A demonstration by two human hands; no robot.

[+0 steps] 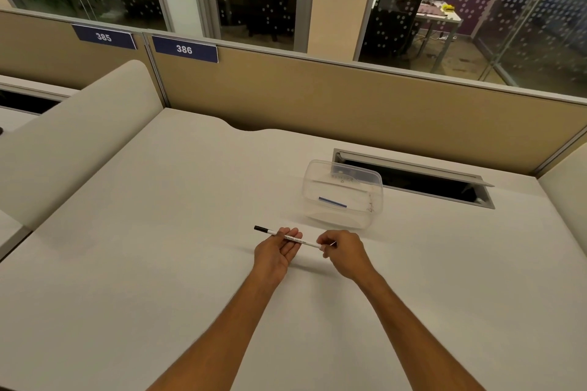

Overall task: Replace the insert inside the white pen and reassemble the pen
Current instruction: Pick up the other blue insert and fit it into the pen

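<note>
A slim white pen [306, 243] with a black cap at its left end lies across both my hands, just above the white desk [158, 232]. My left hand [277, 250] is palm up, its fingers curled lightly under the pen's middle. My right hand [343, 252] pinches the pen's right end with its fingertips; that end is hidden behind the fingers. In the clear plastic box [343, 192] behind my hands lies a thin blue insert [332, 202].
The clear box stands just beyond my right hand, in front of an open cable slot [422, 181] in the desk. A tan partition [349, 105] runs along the desk's far edge. A rounded divider [79, 136] borders the left side.
</note>
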